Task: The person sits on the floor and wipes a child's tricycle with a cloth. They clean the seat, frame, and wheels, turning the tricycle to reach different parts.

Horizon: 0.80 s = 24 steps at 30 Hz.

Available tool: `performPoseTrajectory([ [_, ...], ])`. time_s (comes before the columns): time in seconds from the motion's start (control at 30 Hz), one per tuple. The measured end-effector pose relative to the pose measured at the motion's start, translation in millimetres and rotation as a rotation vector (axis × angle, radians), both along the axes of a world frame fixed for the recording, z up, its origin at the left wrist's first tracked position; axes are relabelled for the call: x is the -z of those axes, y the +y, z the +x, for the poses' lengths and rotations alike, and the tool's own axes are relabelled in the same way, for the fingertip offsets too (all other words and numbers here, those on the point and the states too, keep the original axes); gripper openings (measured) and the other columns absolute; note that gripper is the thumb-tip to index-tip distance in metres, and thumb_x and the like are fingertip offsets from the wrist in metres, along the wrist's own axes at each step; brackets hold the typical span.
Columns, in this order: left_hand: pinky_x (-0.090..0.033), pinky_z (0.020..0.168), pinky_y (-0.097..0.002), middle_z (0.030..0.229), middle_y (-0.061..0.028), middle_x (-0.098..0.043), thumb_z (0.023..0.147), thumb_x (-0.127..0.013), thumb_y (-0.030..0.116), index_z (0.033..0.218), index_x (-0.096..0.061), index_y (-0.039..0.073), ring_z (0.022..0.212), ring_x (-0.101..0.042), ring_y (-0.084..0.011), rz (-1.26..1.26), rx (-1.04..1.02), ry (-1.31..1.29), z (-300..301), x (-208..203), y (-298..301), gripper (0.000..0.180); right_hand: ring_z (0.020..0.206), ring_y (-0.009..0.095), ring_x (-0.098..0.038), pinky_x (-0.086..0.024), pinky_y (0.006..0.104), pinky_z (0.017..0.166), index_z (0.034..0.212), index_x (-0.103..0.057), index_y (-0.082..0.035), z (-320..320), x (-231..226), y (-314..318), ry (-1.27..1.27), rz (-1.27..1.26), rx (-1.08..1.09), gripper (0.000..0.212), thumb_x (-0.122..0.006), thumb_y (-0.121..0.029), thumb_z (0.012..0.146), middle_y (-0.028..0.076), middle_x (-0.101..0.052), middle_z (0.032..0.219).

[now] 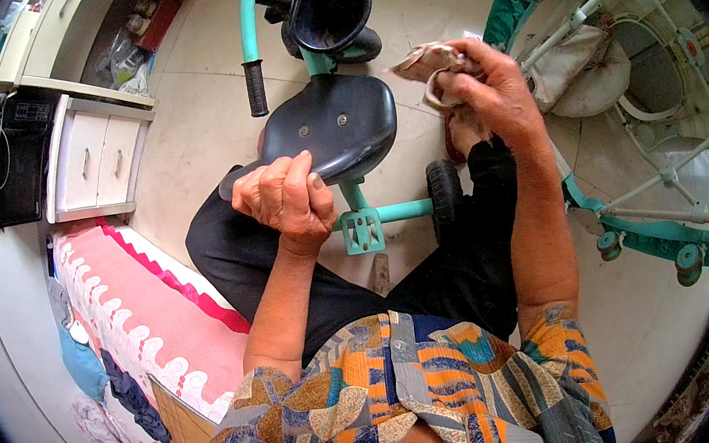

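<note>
In our right hand (500,97) we gripped a crumpled, stained cloth (431,63), pinched between thumb and fingers and raised just right of the black seat (329,123), apart from it. Our left hand (286,201) was curled closed over the seat's near left end. Two bolts showed on top of the seat, which sat on a teal frame (402,211) in front of us, between our knees. A pedal (362,233) and a black wheel (443,202) showed below it; beyond stood a handlebar (249,17) and a black bin (335,4). Farther right we had a white-and-teal wheeled stand (671,240); to our left, a pink cover (148,309) and, past it, a white cabinet (90,161).
</note>
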<state>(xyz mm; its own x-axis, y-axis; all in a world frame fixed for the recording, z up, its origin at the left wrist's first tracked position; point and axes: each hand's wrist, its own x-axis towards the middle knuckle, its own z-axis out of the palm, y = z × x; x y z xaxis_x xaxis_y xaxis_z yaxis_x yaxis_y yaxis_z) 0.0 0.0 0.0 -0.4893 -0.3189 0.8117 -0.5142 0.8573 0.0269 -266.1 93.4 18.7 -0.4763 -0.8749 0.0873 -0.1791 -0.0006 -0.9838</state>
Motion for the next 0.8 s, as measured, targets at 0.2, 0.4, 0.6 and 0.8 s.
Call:
performPoseTrajectory([
  [0.2,-0.036,0.086,-0.0410,0.089,-0.0062,-0.060,0.091,-0.049,0.021,0.099,-0.066,0.008,0.086,-0.053,-0.0231,0.006,0.001,0.004,-0.5,4.0,3.9,0.023,0.090,0.015,-0.067,-0.055,0.0277,0.079,0.120,-0.059,-0.001,-24.0,6.6,21.1,-0.307,-0.170,0.275,0.030,-0.062,-0.008,0.091,0.008,-0.067,0.101],
  [0.4,-0.035,0.087,-0.0411,0.090,-0.0057,-0.060,0.091,-0.049,0.020,0.100,-0.066,0.008,0.088,-0.053,-0.0226,-0.003,-0.003,0.005,-0.3,2.8,1.3,0.023,0.086,0.016,-0.067,-0.054,0.0275,0.077,0.114,-0.062,0.000,-30.3,9.7,24.8,-0.437,-0.252,0.439,0.028,-0.063,-0.004,0.087,0.009,-0.069,0.100],
  [0.6,-0.035,0.087,-0.0407,0.090,-0.0058,-0.060,0.091,-0.049,0.020,0.099,-0.066,0.008,0.087,-0.053,-0.0225,-0.008,0.001,-0.002,-0.1,0.9,0.3,0.023,0.085,0.016,-0.068,-0.056,0.0284,0.072,0.118,-0.059,0.001,-37.1,20.5,27.7,-0.390,-0.248,0.458,0.033,-0.061,-0.002,0.086,0.009,-0.067,0.101],
  [0.8,-0.035,0.086,-0.0406,0.088,-0.0062,-0.060,0.090,-0.049,0.020,0.097,-0.066,0.007,0.086,-0.054,-0.0231,-0.021,0.003,0.008,0.9,0.7,-1.4,0.023,0.087,0.018,-0.067,-0.055,0.0288,0.076,0.113,-0.062,0.002,-33.5,21.5,46.8,-0.443,-0.232,0.536,0.031,-0.059,0.000,0.082,0.010,-0.068,0.100],
])
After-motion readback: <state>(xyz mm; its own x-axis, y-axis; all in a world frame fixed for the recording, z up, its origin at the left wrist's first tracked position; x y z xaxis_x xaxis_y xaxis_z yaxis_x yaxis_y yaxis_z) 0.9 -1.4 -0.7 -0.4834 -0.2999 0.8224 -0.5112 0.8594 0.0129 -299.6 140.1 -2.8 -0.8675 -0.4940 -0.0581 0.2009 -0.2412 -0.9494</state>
